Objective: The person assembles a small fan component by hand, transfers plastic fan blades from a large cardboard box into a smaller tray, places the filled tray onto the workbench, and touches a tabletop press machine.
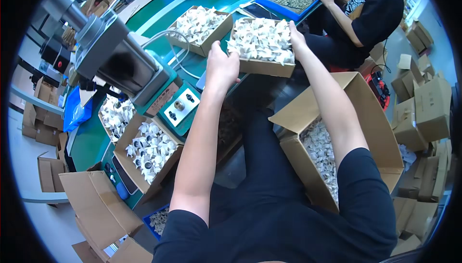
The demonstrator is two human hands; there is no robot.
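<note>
A shallow cardboard box (267, 67) heaped with white finned plastic parts (262, 39) is held up in front of me, over the near edge of the green table. My left hand (224, 65) is closed at its left side, and my right hand (296, 39) grips the right side; some fingers are hidden. Just left of it, another cardboard box (211, 46) of the same parts rests on the table. Beside my left forearm stands a bench press (127, 65) with a green base and a metal plate (180, 109).
A tall open carton (370, 99) with white parts stands by my right leg. At left, an open box (166, 166) holds white parts with dark centres. A co-worker (380, 17) sits at the far right near a blue tray (284, 10) of small metal pieces. Cartons (426, 106) stack along the right.
</note>
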